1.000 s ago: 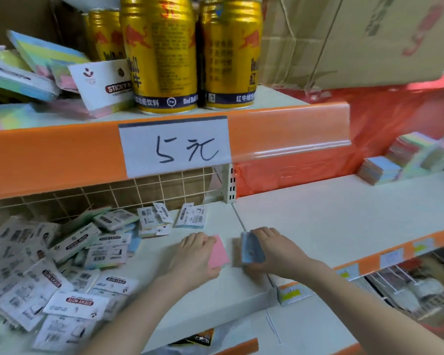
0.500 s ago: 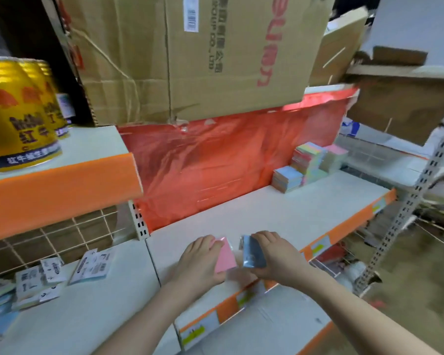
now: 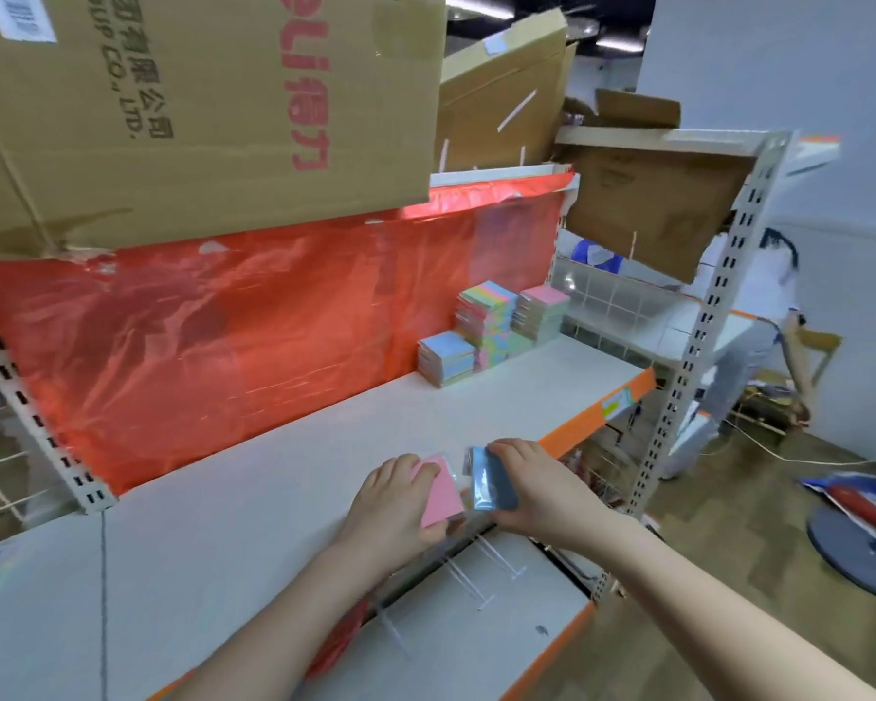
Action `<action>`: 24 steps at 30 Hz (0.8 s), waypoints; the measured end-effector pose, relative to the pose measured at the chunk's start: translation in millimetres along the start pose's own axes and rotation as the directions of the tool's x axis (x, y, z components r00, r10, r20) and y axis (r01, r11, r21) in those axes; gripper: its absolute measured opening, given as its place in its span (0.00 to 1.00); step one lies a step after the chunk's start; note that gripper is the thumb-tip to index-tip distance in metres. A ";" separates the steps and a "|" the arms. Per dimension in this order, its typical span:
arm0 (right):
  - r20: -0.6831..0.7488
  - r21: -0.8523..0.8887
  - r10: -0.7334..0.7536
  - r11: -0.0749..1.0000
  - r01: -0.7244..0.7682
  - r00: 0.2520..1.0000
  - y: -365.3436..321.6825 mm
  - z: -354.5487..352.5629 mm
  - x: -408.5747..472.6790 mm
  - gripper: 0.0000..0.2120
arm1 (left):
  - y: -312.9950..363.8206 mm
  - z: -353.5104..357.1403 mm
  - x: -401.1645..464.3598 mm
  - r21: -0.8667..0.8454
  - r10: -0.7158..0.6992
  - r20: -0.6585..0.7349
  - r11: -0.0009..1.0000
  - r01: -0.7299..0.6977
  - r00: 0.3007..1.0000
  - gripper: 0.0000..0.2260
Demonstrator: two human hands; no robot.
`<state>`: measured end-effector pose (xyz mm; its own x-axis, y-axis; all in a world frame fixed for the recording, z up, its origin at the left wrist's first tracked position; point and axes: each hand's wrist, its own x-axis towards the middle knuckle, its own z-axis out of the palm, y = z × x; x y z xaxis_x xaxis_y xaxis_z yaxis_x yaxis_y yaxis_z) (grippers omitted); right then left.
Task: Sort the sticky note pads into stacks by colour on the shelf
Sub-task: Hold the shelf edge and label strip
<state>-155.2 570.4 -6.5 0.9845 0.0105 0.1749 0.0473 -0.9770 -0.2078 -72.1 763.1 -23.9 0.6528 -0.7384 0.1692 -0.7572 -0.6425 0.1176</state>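
Two cardboard boxes point(image 3: 198, 108) sit above a white shelf point(image 3: 284, 488). Three sorted stacks point(image 3: 491, 333) stand at its back right corner. Near the front edge, the left hand point(image 3: 390, 503) grips a pink pad point(image 3: 441, 490) and the right hand point(image 3: 542, 490) grips a blue pad point(image 3: 491, 480).

Even, bright indoor light with soft shadows. The red sheet point(image 3: 254, 336) behind the shelf point(image 3: 284, 447) carries pale glare. Motion blur softens everything, worst at the right edge and the floor point(image 3: 729, 523). Wide-angle distortion bends the uprights point(image 3: 704, 316) and the box point(image 3: 183, 103).
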 end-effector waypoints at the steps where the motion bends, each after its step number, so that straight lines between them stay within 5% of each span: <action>1: 0.002 0.002 0.009 1.000 -0.009 1.000 8.1 -3.6 -3.2 0.35 | 7.6 1.8 7.3 -0.001 0.011 -0.013 1.000 -0.011 1.000 0.37; 13: -0.026 0.018 0.108 0.994 -0.107 0.994 104.0 -20.5 5.2 0.38 | 53.7 26.2 113.1 -0.002 0.112 -0.121 0.994 -0.113 0.986 0.30; 24: 0.039 0.024 0.025 0.999 -0.026 0.999 171.7 -11.2 113.2 0.38 | 6.6 57.9 211.0 0.021 0.076 -0.174 0.997 -0.073 0.982 0.24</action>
<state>-37.5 401.4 -11.6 0.9913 -0.0054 0.1318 0.0260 -0.9716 -0.2353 62.0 591.3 -44.0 0.5796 -0.7382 0.3453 -0.8025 -0.5908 0.0839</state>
